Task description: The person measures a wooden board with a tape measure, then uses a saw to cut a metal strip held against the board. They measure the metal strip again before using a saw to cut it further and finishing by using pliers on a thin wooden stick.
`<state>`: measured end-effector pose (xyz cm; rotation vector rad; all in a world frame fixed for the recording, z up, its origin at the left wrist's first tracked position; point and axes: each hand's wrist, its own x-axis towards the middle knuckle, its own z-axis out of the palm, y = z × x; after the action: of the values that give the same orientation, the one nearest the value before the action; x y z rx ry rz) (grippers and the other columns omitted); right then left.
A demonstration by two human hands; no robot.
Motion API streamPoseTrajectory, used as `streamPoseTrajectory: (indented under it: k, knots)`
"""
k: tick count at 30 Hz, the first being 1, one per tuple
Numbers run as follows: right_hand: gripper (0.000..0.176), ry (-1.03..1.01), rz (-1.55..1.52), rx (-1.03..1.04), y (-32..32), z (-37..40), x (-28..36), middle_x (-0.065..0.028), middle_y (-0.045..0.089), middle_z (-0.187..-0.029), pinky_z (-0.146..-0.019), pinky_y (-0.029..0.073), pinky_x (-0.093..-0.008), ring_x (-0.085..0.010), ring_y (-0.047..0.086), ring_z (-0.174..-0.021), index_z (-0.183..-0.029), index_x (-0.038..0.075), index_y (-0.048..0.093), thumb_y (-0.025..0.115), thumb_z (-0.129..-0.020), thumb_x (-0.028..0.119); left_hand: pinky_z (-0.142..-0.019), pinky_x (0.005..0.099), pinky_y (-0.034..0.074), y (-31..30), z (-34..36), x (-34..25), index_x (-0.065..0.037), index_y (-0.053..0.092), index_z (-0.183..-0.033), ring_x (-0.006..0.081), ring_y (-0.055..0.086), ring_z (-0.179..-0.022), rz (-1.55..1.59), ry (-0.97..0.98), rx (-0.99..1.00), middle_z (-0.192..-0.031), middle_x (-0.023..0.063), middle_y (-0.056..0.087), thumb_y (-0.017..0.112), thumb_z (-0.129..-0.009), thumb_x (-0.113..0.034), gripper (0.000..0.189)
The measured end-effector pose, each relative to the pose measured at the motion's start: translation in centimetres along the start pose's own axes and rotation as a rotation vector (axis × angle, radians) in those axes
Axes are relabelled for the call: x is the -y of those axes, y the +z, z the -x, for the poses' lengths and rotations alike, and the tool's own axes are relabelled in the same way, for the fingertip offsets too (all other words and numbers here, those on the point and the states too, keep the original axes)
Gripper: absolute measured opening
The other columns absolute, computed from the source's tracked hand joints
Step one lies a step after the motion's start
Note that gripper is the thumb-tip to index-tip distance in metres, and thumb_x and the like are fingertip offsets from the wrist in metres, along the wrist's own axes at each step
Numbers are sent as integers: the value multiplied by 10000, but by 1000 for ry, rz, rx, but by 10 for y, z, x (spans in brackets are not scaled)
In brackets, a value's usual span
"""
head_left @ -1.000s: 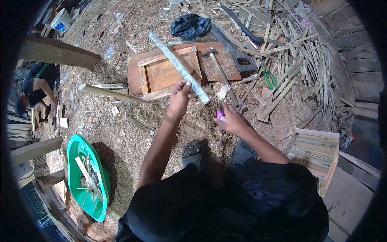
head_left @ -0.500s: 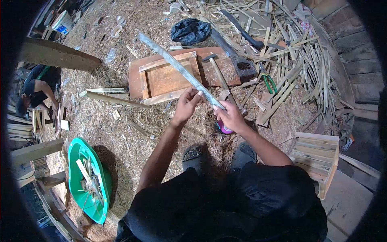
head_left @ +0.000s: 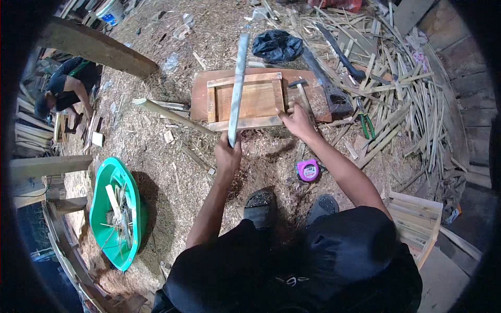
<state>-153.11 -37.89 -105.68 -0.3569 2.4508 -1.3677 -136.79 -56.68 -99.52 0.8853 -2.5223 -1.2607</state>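
Observation:
My left hand (head_left: 228, 152) is closed around the lower end of a long, pale grey wooden strip (head_left: 239, 86). The strip points upward and crosses in front of a framed wooden panel (head_left: 251, 101). That panel lies on a brown curved board (head_left: 201, 99). My right hand (head_left: 298, 122) reaches to the panel's lower right corner, its thumb and fingers apart and overlapping the edge. Just beyond it lies a hammer (head_left: 303, 96), the lower handle partly behind my hand. On the ground below my right hand sits a pink tape measure (head_left: 307, 170).
A handsaw (head_left: 334, 99), green-handled pliers (head_left: 367, 126) and a heap of thin wood strips (head_left: 404, 109) lie to the right. A green tub (head_left: 138, 208) with scraps stands left. One person (head_left: 73, 86) crouches at far left. A slatted wooden crate (head_left: 417, 219) stands lower right.
My right hand has let go of the strip and moved to the panel's corner. The strip has swung more upright in my left hand. The tape measure is now in full view.

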Motion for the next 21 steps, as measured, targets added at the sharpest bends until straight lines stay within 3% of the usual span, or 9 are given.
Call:
streamPoseTrajectory:
  k: [2,3,6,7,10,12,13,16,21]
  knots:
    - [652,35,138,73,-1,-6,22,-218,677,-989,-819,521,-421,-326,670,-915,-1137,-78,549,696,-843,486,-707,413,508,-1,3,27,1,586,-914,266,622,-826,-117,260,-93,-871,195,594,636,-874,-113,131]
    - [671,39,199,86,5,-11,21,-231,673,-1009,-835,517,-431,-344,665,-940,-1136,-85,548,701,-832,493,-774,423,496,-6,10,20,12,596,-958,314,602,-965,-132,243,-98,-1113,228,525,620,-886,-92,129]
    - [654,153,298,18,27,-29,8,-287,640,-1073,-883,499,-464,-401,636,-1018,-1136,-96,543,737,-786,421,-779,427,502,-12,13,33,27,596,-989,351,592,-977,-304,379,-389,-1283,248,422,632,-880,-88,162]
    - [643,155,258,26,27,-34,3,-288,633,-1077,-887,496,-465,-407,631,-1015,-1130,-98,536,744,-777,397,-811,418,505,-15,14,31,39,595,-1030,360,560,-1071,-82,139,-392,-1403,266,304,642,-882,-102,210]
    - [620,71,230,-80,36,-39,-13,-276,616,-1063,-899,482,-463,-418,613,-1010,-1126,-95,504,757,-754,331,-875,426,482,-34,-13,41,25,604,-1051,371,512,-1152,-215,348,-432,-1414,281,318,628,-903,-127,213]
    - [599,-31,256,-162,45,-36,-21,-264,604,-1045,-906,472,-458,-420,598,-1009,-1115,-85,481,763,-749,296,-935,452,433,-39,-31,41,15,607,-1068,392,495,-1148,-252,460,-236,-1410,295,337,607,-916,-122,204]
    - [583,-90,278,-192,46,-34,-24,-258,598,-1035,-908,468,-455,-420,590,-1011,-1103,-76,471,766,-750,282,-955,463,392,-38,-33,37,19,602,-1058,409,502,-1070,-269,507,-263,-1310,284,411,600,-921,-125,199]
    - [477,-73,60,-185,27,-27,-12,-240,590,-986,-857,460,-454,-410,576,-990,-1032,-17,473,776,-756,227,-938,449,394,-25,-31,19,33,582,-1058,406,503,-1030,-15,296,-257,-1202,266,437,591,-924,-123,205]
    - [432,-143,-65,-498,-22,12,-5,-200,592,-936,-791,454,-450,-358,591,-896,-1023,15,487,777,-768,208,-825,468,414,-7,-34,-35,55,550,-995,415,513,-928,-65,456,-347,-1068,266,457,598,-929,-131,203]
